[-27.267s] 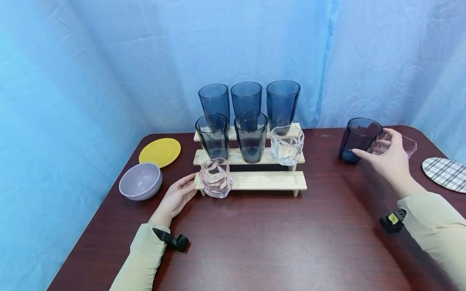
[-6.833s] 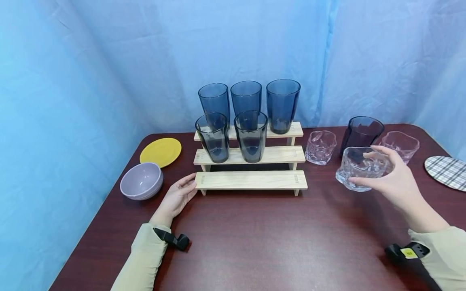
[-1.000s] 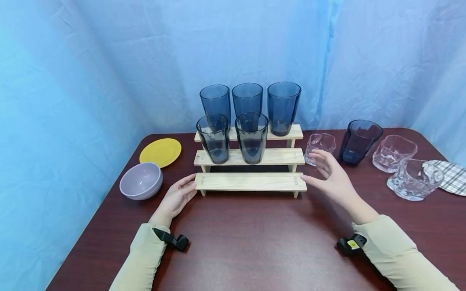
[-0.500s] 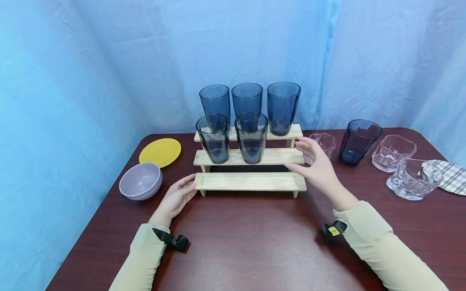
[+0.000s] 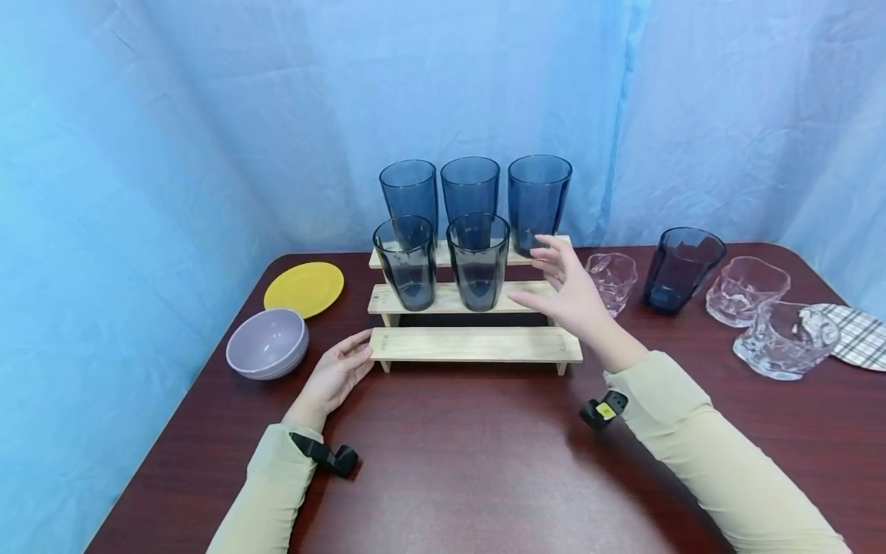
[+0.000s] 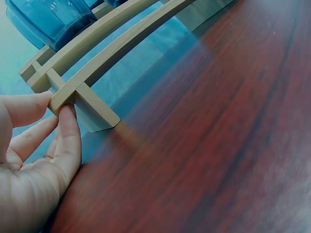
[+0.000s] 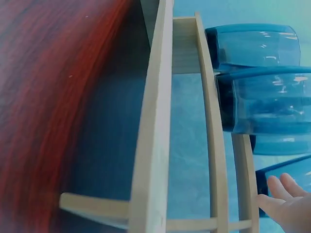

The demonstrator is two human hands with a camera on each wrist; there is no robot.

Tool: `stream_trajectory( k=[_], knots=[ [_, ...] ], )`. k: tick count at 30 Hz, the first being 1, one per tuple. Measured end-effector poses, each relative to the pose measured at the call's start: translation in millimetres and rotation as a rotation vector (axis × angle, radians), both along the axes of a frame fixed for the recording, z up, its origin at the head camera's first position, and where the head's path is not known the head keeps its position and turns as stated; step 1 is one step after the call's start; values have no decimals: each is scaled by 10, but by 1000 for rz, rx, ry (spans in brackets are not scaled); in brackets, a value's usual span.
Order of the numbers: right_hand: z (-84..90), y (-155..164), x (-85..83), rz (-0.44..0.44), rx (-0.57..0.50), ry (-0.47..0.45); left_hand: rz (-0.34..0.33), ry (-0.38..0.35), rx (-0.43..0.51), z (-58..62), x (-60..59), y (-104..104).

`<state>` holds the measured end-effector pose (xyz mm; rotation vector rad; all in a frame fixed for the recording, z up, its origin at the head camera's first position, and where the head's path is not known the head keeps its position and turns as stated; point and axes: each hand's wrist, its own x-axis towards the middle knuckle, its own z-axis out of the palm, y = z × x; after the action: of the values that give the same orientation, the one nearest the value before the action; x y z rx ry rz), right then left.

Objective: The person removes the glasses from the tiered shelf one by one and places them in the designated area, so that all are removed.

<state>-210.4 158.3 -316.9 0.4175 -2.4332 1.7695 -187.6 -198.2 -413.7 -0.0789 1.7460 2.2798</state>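
There, on the dark red-brown wooden table (image 5: 484, 462), stood the pale three-step wooden rack (image 5: 477, 345), and the person's left hand (image 5: 337, 375) rested on the table at its left end, fingers relaxed and nearly straight, the tips touching the corner of the lowest step; the left wrist view showed the thumb and a fingertip (image 6: 68, 121) pressed against that corner beside the rack's leg. The right hand (image 5: 564, 288) hung spread wide above the right end of the middle step, fingers straight and apart, holding nothing. It was just right of the short smoky blue-grey tumbler (image 5: 477, 260) that stood upright on the middle step, and I could not tell whether it touched the glass or the wood. A second short smoky tumbler (image 5: 405, 260) stood left of that one on the same step, and three tall dark blue glass tumblers (image 5: 470, 188) stood in a row on the top step behind them. The lowest step was bare wood. To the right of the rack, on the table, stood a small clear faceted glass (image 5: 612, 278), then a dark blue short tumbler (image 5: 681, 268), then two more clear faceted glasses (image 5: 746, 291), the nearer one (image 5: 785, 338) just beside a round plaid coaster (image 5: 861, 337). On the left lay a flat yellow plate (image 5: 304, 288) and, nearer, a lilac bowl (image 5: 268, 343). A blue cloth backdrop (image 5: 208, 115) hung behind.
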Motion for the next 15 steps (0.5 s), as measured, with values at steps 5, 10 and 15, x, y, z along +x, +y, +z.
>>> stream_trajectory(
  k=[5, 10, 15],
  knots=[
    [54, -107, -59, 25, -4, -13, 4, -5, 7, -2, -3, 1],
    [107, -201, -108, 34, 18, -19, 8, -9, 3, 7, -3, 2],
    [127, -275, -166, 35, 21, -20, 4, -3, -11, 14, -2, 4]
  ],
)
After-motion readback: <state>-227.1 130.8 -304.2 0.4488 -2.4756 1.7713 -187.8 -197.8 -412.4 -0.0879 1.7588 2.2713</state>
